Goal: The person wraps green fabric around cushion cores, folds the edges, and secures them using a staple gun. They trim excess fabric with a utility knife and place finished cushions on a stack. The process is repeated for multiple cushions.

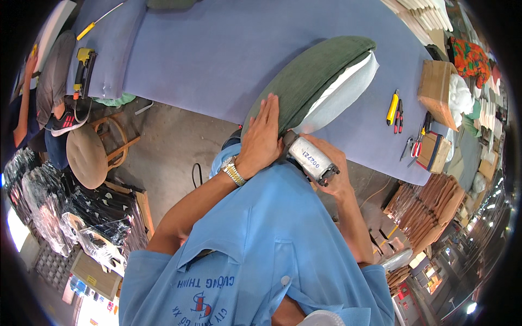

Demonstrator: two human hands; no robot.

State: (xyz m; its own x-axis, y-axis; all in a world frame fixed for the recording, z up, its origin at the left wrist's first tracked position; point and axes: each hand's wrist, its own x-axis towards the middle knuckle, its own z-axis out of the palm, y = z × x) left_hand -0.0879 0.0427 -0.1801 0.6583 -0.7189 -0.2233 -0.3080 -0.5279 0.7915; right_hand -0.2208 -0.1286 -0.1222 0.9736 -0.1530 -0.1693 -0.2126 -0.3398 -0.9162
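Observation:
A dark green upholstered cushion (304, 81) stands tilted on its edge on the table, against my body. Its white inner lining (348, 89) shows on the right side. My left hand (261, 136) lies flat on the green cover near the lower end, fingers stretched out together. In my right hand (333, 157) is a staple gun (311, 159) with a silver cylindrical body. Its front end touches or nearly touches the cushion's lower edge, and the contact point is hidden. The right fingers are partly hidden behind the tool.
A blue-covered table (206, 60) spans the front. On its right lie a yellow cutter (392, 108), pliers (399, 117), red-handled scissors (417, 148) and a cardboard box (436, 89). At left are another staple gun (84, 70), a screwdriver (98, 23), a round stool (87, 156) and a seated person (54, 81).

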